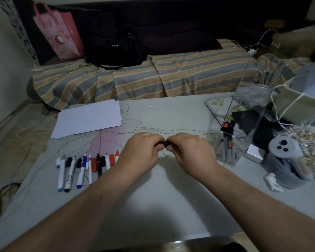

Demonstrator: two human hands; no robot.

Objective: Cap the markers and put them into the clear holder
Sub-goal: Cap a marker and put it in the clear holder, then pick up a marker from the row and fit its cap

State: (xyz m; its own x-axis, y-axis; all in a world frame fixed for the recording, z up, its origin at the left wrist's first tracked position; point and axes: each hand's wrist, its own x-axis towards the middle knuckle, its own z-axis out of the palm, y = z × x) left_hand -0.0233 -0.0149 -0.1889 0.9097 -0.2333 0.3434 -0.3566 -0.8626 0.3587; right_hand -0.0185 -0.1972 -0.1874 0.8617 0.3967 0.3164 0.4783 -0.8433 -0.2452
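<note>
Where hands (165, 145) meet, black marker (164, 142)

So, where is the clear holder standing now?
In the head view the clear holder stands on the table's right side, just right of the right hand, before the white controller.

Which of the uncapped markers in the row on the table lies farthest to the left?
The grey-tipped white marker with the blue end; only a loose pale cap lies further left, the other markers lie to its right.
</note>
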